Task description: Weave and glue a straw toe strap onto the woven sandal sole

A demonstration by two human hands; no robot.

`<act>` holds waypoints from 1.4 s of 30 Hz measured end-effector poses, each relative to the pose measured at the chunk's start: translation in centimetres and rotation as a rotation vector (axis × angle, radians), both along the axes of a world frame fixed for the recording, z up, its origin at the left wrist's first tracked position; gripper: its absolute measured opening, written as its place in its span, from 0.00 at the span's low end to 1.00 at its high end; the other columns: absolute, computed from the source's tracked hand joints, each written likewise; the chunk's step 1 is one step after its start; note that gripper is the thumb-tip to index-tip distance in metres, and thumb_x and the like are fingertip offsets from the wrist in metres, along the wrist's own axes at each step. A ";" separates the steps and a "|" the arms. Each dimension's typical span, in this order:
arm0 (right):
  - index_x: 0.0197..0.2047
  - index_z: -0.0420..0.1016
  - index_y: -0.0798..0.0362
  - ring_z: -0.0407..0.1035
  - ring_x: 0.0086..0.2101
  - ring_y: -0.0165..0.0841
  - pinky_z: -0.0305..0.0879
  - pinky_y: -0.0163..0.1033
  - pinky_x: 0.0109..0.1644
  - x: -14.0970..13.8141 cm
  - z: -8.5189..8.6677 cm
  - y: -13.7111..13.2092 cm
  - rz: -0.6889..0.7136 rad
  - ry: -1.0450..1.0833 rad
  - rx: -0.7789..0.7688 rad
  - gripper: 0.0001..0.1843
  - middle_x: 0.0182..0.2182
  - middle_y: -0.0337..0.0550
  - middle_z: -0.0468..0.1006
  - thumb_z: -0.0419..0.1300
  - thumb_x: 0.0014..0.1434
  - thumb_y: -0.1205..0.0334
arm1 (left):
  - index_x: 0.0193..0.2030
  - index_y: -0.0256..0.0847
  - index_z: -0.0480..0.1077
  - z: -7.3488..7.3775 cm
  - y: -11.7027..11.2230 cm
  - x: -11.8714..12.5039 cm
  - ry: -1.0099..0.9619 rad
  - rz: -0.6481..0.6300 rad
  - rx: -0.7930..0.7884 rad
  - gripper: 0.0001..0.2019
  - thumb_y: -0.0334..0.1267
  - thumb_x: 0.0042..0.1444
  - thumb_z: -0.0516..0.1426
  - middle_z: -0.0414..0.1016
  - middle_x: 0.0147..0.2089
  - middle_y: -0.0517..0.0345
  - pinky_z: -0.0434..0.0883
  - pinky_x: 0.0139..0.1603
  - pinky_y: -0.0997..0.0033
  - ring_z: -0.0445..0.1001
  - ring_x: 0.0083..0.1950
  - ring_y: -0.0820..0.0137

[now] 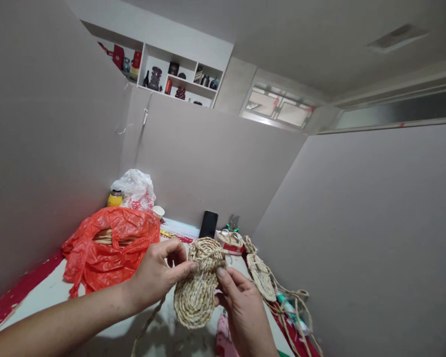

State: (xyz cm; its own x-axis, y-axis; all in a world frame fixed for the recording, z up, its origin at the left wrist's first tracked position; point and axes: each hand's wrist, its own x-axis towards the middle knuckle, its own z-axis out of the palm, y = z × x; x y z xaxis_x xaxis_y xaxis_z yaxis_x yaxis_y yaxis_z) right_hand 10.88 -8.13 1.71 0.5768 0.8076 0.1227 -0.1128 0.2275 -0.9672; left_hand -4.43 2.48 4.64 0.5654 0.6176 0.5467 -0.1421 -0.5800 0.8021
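Woven straw slipper (194, 303) held up mid-view above the white table (48, 291); left hand (156, 270) pinches its left edge beside the crosswise band (208, 260), right hand (244, 303) grasps the right edge. Step in hand, as judged: fingertip work on that band. Next move probably calls for a firm hold on the slipper, with the trailing cord (147, 323) kept free

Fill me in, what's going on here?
A person holds a slipper-shaped woven piece between both hands: the left hand at its left edge by the raised band, the right hand gripping its right edge. It is held up over the table. A red plastic bag lies to the left, a phone stands behind, and another woven piece lies to the right.
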 end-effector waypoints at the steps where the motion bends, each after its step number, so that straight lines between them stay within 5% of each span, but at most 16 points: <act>1: 0.37 0.80 0.54 0.66 0.25 0.28 0.65 0.30 0.22 0.1 -0.1 0.0 0.004 0.007 -0.002 0.17 0.30 0.42 0.78 0.69 0.50 0.50 | 0.24 0.38 0.66 0.0 0.0 0.0 -0.005 -0.012 -0.009 0.10 0.36 0.53 0.61 0.66 0.25 0.63 0.63 0.30 0.75 0.63 0.28 0.75; 7: 0.37 0.80 0.53 0.67 0.25 0.29 0.64 0.30 0.21 1.3 -0.4 -0.1 0.008 0.070 0.007 0.19 0.32 0.41 0.79 0.71 0.47 0.49 | 0.32 0.38 0.73 0.3 -0.2 -0.2 0.026 -0.090 -0.040 0.01 0.32 0.53 0.60 0.73 0.31 0.59 0.67 0.38 0.72 0.69 0.35 0.72; 17: 0.41 0.79 0.52 0.70 0.30 0.33 0.65 0.31 0.25 3.1 -0.5 -0.5 0.066 0.039 0.041 0.19 0.36 0.44 0.80 0.66 0.53 0.47 | 0.31 0.38 0.70 1.7 -1.7 0.9 0.029 -0.110 0.069 0.02 0.29 0.52 0.59 0.71 0.30 0.61 0.67 0.39 0.72 0.67 0.34 0.74; 22: 0.43 0.78 0.52 0.69 0.30 0.32 0.65 0.32 0.27 3.2 -0.2 -1.2 0.101 -0.008 0.075 0.17 0.36 0.43 0.79 0.63 0.58 0.48 | 0.33 0.38 0.65 2.7 -1.6 1.7 0.067 -0.209 -0.174 0.08 0.30 0.48 0.61 0.65 0.31 0.65 0.65 0.36 0.73 0.64 0.33 0.76; 31: 0.42 0.78 0.50 0.64 0.27 0.29 0.64 0.32 0.29 3.7 -0.6 -1.3 0.129 -0.041 0.071 0.16 0.31 0.40 0.77 0.62 0.58 0.47 | 0.36 0.38 0.64 2.2 0.1 2.0 0.107 -0.453 -0.571 0.16 0.29 0.42 0.65 0.68 0.31 0.65 0.61 0.30 0.77 0.64 0.29 0.80; 37: 0.38 0.81 0.50 0.67 0.25 0.31 0.66 0.33 0.25 4.6 -0.9 -0.2 0.134 0.024 -0.014 0.21 0.34 0.44 0.80 0.71 0.45 0.45 | 0.35 0.36 0.68 1.4 0.7 2.7 0.153 -0.412 -0.705 0.20 0.31 0.33 0.68 0.72 0.25 0.65 0.62 0.30 0.76 0.66 0.24 0.80; 42: 0.52 0.75 0.50 0.74 0.33 0.40 0.70 0.38 0.27 7.1 -0.5 0.2 0.224 -0.020 -0.197 0.34 0.38 0.49 0.82 0.72 0.43 0.44 | 0.32 0.35 0.69 0.2 1.9 3.0 0.091 -0.305 -0.694 0.19 0.33 0.31 0.69 0.73 0.22 0.65 0.61 0.28 0.75 0.65 0.22 0.80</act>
